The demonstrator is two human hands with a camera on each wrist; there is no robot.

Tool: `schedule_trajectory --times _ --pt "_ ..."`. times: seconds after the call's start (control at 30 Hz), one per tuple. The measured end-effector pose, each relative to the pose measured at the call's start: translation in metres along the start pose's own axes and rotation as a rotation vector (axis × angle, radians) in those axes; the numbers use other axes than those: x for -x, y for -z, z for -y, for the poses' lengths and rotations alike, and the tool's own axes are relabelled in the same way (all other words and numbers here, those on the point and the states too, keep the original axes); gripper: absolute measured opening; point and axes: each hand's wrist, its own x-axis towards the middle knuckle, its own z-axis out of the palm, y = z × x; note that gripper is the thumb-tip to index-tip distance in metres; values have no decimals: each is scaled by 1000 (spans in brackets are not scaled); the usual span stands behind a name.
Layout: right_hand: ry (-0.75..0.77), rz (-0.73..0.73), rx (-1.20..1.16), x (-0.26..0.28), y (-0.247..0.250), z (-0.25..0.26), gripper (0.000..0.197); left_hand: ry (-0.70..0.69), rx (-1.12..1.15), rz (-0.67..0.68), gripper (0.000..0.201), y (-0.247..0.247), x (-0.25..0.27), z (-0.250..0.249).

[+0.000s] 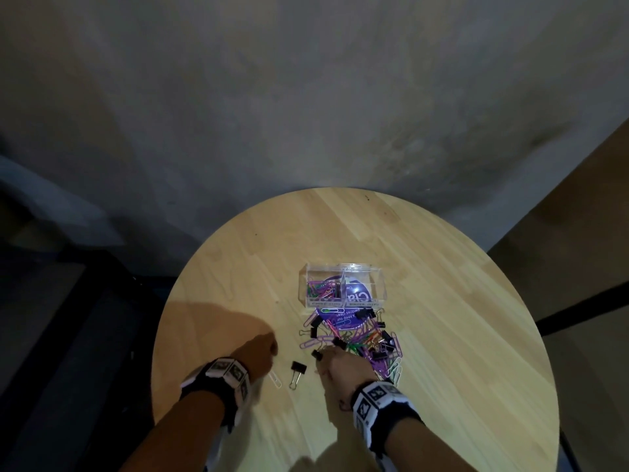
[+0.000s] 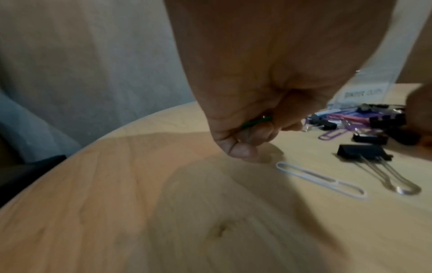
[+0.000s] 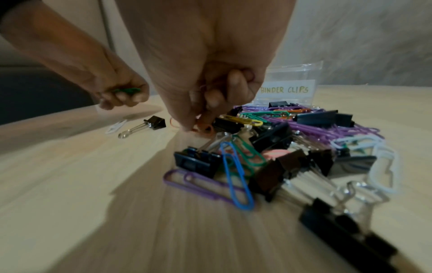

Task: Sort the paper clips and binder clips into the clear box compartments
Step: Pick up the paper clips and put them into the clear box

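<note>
A clear two-compartment box (image 1: 343, 285) stands mid-table; its left cell holds coloured paper clips, and one cell bears a "BINDER CLIPS" label (image 3: 285, 90). A mixed pile of paper clips and black binder clips (image 1: 360, 338) lies in front of it. My left hand (image 1: 262, 352) is curled around green paper clips (image 2: 256, 122), left of the pile. My right hand (image 1: 340, 366) reaches into the pile's near edge and pinches an orange paper clip (image 3: 203, 128). A lone black binder clip (image 1: 297, 373) and a white paper clip (image 1: 275, 379) lie between my hands.
The round wooden table (image 1: 442, 301) stands against a grey wall. A purple round sticker (image 1: 343, 315) lies under the box and the pile. Bare wood shows to the left, right and front of the pile.
</note>
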Motion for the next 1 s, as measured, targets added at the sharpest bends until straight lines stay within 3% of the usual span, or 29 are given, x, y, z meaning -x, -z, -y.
schedule_trajectory --times 0.1,0.17,0.23,0.37,0.47,0.6,0.67,0.73,0.8,0.93,1.0 --pt "-109 -115 -202 4 3 -3 30 -23 -121 81 20 -5 9 3" --pt "-204 -154 -353 5 5 -11 36 -59 -192 101 35 -8 10 5" --pt "-282 -175 -494 3 5 -22 30 -69 -252 93 33 -10 8 3" --pt "-320 -156 -638 4 1 -40 16 -38 -306 70 23 -15 6 -4" --pt "-312 -149 -718 15 -7 -49 29 -20 -294 24 28 -17 8 -5" --pt "-180 -31 -458 36 -12 -46 44 -3 -144 3 35 -15 10 -17" --pt "-99 -8 -167 45 -20 -44 42 -38 -76 1 31 -13 12 -31" --pt "-105 -56 -24 50 -29 -44 35 -118 8 25 39 -14 14 -43" --pt "-150 -75 -7 53 -37 -45 33 -176 62 68 42 -20 18 -55" --pt "-162 -119 -28 50 -41 -40 26 -244 -134 37 7 -40 23 -67" --pt "-144 -152 -41 46 -42 -38 22 -290 -178 55 12 -46 26 -74"
